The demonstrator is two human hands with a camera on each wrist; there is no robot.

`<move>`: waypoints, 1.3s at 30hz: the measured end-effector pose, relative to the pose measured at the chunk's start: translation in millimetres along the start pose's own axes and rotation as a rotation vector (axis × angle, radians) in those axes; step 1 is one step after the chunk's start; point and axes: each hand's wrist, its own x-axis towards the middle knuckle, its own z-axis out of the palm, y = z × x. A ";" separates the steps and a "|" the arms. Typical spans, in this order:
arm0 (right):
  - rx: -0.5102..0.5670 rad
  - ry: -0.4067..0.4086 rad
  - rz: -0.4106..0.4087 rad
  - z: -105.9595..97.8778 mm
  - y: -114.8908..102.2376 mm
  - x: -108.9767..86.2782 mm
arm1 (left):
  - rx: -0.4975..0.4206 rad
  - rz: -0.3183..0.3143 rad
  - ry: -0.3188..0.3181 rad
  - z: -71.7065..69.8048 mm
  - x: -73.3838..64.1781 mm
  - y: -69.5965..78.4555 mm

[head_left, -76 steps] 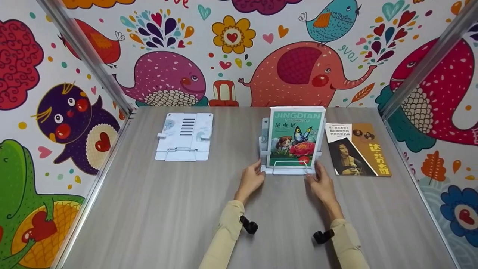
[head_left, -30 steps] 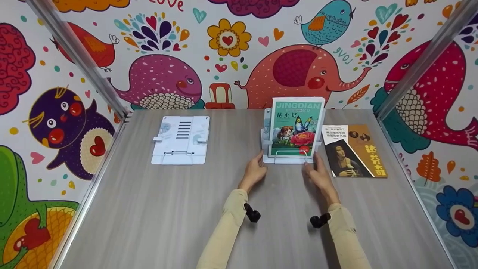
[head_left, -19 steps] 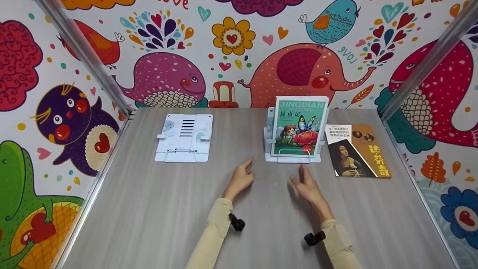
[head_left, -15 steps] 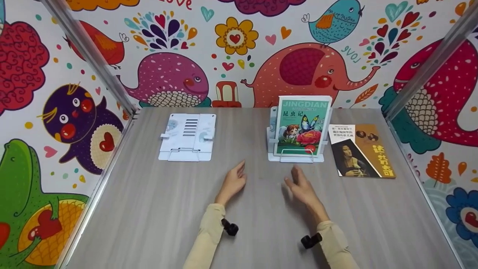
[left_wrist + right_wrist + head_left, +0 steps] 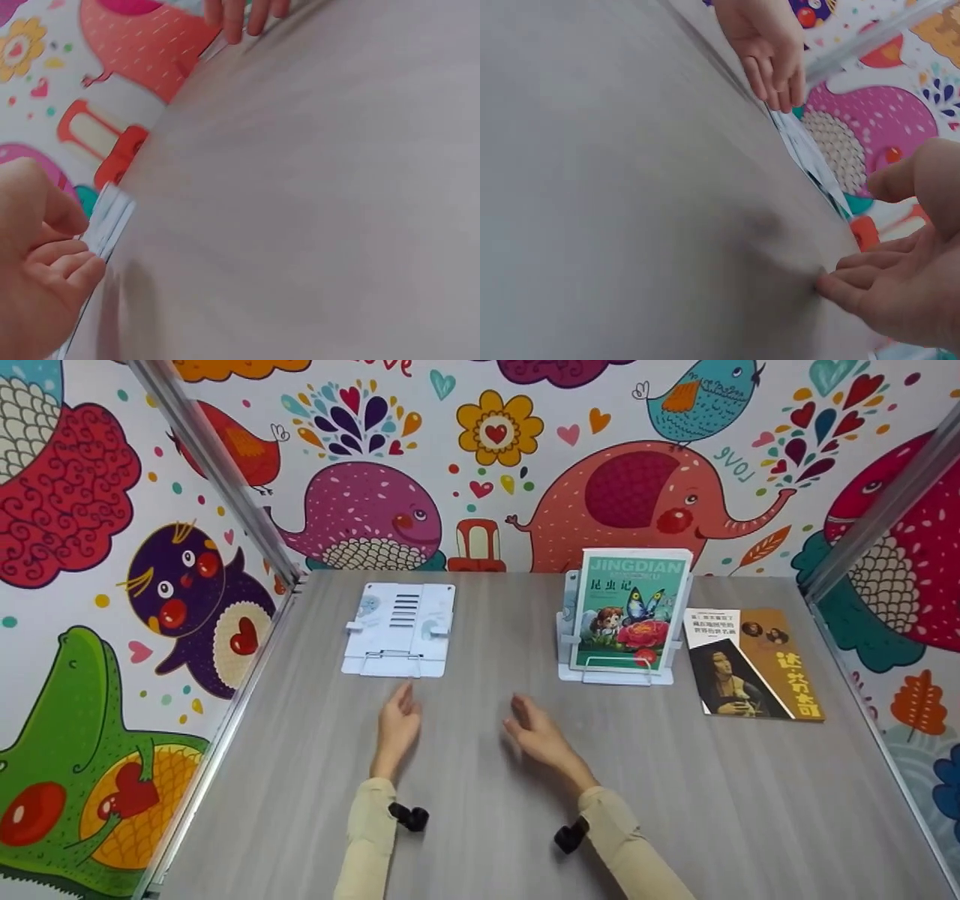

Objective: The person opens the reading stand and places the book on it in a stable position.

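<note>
My left hand (image 5: 397,727) hovers just in front of a flat white book stand (image 5: 397,630) at the left of the table, its fingers loosely bent and holding nothing. In the left wrist view the stand (image 5: 111,221) shows behind those fingers. My right hand (image 5: 541,735) is over the middle of the table, thumb apart from the fingers, nothing in it. A second book stand (image 5: 568,671) at the right is raised and bears a green book (image 5: 630,611) with a butterfly and a flower on its cover. A wire holder crosses the book's lower edge.
A brown and white book (image 5: 754,664) with a portrait lies flat right of the raised stand. Patterned walls (image 5: 480,472) and metal posts (image 5: 217,472) bound the grey table (image 5: 465,825) at the back and sides.
Both hands let go of the raised stand, after it was pushed back a little, and moved left. The left hand is now near the flat stand. The camera view shifted slightly.
</note>
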 end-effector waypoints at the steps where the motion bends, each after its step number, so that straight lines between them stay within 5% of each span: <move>1: 0.013 -0.015 -0.006 6.2 -1.8 3.9 | 0.003 -0.015 0.011 -7.4 2.6 -0.6; 8: -0.146 -0.113 -0.058 51.9 -16.5 40.9 | 0.105 -0.089 0.071 -58.0 19.0 -10.8; 13: -0.307 -0.186 -0.021 78.7 -35.7 70.9 | 0.198 -0.131 0.088 -76.6 31.0 -21.5; 27: -0.693 -0.207 -0.092 104.4 -39.1 91.7 | 0.382 -0.169 0.010 -78.2 55.9 -25.1; 39: -0.852 -0.176 -0.093 110.7 -40.1 90.3 | 0.444 -0.166 -0.011 -68.1 61.3 -26.5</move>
